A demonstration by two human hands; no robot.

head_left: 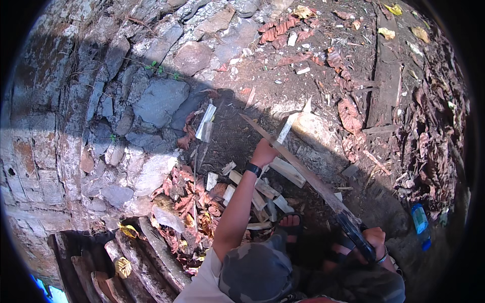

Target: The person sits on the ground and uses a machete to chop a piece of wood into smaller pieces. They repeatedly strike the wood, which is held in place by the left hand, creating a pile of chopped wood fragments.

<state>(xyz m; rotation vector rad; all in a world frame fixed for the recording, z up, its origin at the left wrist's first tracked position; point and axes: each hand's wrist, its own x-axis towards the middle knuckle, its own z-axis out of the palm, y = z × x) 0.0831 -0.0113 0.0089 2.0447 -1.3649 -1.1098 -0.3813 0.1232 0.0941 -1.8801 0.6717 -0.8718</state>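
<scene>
My right hand (pixel 374 242) is closed around the black handle of a machete (pixel 308 174). Its long, brownish blade slants up and left, its tip beyond my left hand. My left hand (pixel 263 153), with a dark band on the wrist, grips a pale split stick of wood (pixel 287 128). The blade crosses over this stick close to my fingers; whether it touches the wood I cannot tell. Behind the stick lies a large pale rock (pixel 314 127), partly in sun. Several split wood pieces (pixel 288 171) lie on the ground below my left hand.
A rough stone wall (pixel 161 101) runs along the left. Stacked logs (pixel 146 257) fill the lower left. At right lies a blue-labelled plastic bottle (pixel 419 219) near dry leaves (pixel 429 146). A weathered plank (pixel 386 76) rests farther off. My sandalled foot (pixel 290 227) is close to the wood pieces.
</scene>
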